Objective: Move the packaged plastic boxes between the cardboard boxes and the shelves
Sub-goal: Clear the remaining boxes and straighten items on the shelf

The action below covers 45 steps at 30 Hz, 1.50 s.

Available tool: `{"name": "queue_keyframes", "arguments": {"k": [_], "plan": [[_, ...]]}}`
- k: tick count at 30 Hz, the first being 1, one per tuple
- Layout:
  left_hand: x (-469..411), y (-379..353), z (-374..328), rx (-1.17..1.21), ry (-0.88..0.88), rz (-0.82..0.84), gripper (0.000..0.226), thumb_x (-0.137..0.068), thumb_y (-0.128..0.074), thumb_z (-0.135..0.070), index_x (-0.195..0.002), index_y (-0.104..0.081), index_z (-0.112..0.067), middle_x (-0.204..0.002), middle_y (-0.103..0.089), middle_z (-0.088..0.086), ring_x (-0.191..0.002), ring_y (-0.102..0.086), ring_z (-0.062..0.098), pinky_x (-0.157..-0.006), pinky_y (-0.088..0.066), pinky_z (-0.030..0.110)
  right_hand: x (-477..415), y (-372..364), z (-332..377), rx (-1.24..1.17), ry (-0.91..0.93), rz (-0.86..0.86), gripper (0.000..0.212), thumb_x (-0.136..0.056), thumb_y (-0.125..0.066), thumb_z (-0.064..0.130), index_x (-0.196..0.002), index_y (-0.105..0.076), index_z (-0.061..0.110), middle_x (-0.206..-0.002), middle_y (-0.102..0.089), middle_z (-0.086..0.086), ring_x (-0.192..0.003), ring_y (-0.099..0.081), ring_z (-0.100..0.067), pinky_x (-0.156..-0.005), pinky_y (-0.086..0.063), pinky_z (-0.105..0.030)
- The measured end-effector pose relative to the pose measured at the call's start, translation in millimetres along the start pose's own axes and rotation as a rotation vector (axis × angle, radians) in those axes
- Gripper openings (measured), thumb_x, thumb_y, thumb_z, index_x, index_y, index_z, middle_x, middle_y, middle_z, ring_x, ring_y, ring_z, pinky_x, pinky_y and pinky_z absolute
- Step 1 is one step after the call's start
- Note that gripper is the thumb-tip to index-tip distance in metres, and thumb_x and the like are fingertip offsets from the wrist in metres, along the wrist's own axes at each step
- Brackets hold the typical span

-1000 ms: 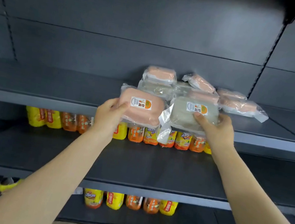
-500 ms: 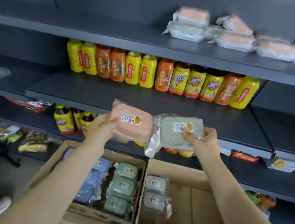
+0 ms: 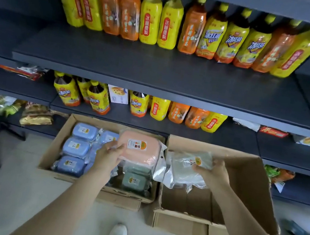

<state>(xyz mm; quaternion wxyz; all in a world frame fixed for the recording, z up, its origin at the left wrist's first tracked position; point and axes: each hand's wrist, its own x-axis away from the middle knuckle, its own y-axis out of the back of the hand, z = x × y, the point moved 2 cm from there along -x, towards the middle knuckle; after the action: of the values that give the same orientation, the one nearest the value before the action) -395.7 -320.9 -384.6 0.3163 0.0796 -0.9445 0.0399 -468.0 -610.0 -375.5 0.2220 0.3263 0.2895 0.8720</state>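
We hold two packaged plastic boxes, one in each hand, low over two open cartons on the floor. Our left hand (image 3: pixel 109 154) grips the pink box (image 3: pixel 140 150) by its left end, thumb on top and fingers curled beneath. The box lies label-up, its long axis running left to right, above the right half of the left cardboard box (image 3: pixel 52 149). Our right hand (image 3: pixel 213 171) pinches the grey-green box (image 3: pixel 184 167) at its right end, thumb on the label side. It is blurred, but its long axis also runs roughly left to right, over the rear left of the right cardboard box (image 3: pixel 247 186). Its loose wrapping hangs from the left end.

In the left carton we count four blue boxes (image 3: pixel 75 146) clearly and two green boxes (image 3: pixel 135 181) under the pink one. Twelve bottles (image 3: pixel 149 24) line the shelf (image 3: pixel 157 70) above.
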Motion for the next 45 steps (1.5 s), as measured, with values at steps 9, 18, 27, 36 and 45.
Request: {"name": "queue_keyframes", "arguments": {"k": [9,18,27,36,45], "plan": [[-83.3,-16.4,35.4,-0.067,0.091,0.065,0.037,-0.087,-0.066,-0.017,-0.122,-0.054,-0.013,-0.129,-0.055,0.008,-0.108,-0.056,0.018,-0.084,-0.046,0.027,-46.0,-59.7,-58.7,0.244,-0.198,0.029,0.066,-0.076,-0.071,0.033,-0.129,-0.043,0.005,-0.12,-0.049,-0.012,-0.112,-0.05,-0.029,-0.091,-0.048,-0.043],[-109.6,-62.7,84.2,-0.087,0.018,0.123,0.04,-0.08,-0.072,-0.026,-0.116,-0.058,-0.016,-0.124,-0.057,0.015,-0.102,-0.058,0.015,-0.072,-0.046,0.021,-109.5,-126.0,-142.9,0.374,-0.334,0.197,0.077,-0.066,-0.066,0.06,-0.125,-0.046,0.013,-0.113,-0.057,-0.006,-0.112,-0.051,-0.03,-0.091,-0.045,-0.036],[-132.9,-116.7,123.8,0.012,-0.024,-0.081,0.042,-0.086,-0.066,-0.02,-0.125,-0.053,-0.012,-0.125,-0.06,0.006,-0.106,-0.063,0.013,-0.095,-0.05,0.032,-172.5,-187.4,-231.6,0.413,-0.357,0.393,0.063,-0.08,-0.066,0.052,-0.123,-0.05,0.009,-0.109,-0.061,-0.008,-0.093,-0.061,-0.023,-0.079,-0.053,-0.034],[-138.1,-139.8,151.0,0.018,-0.093,-0.137,0.047,-0.085,-0.068,-0.017,-0.128,-0.05,-0.009,-0.129,-0.058,0.007,-0.112,-0.061,0.016,-0.094,-0.051,0.031,-195.9,-209.4,-273.3,0.303,-0.252,0.487,0.084,-0.063,-0.081,0.051,-0.129,-0.05,0.008,-0.116,-0.064,-0.008,-0.105,-0.061,-0.027,-0.078,-0.048,-0.031],[-106.6,-167.3,157.1,-0.03,-0.176,-0.092,0.037,-0.076,-0.075,-0.025,-0.108,-0.059,-0.033,-0.125,-0.061,0.003,-0.116,-0.058,0.017,-0.097,-0.045,0.032,-183.9,-114.9,-231.1,-0.09,-0.248,0.435,0.017,-0.094,-0.055,0.03,-0.086,-0.065,0.019,-0.086,-0.065,-0.006,-0.077,-0.059,-0.017,-0.066,-0.047,-0.027]]}}
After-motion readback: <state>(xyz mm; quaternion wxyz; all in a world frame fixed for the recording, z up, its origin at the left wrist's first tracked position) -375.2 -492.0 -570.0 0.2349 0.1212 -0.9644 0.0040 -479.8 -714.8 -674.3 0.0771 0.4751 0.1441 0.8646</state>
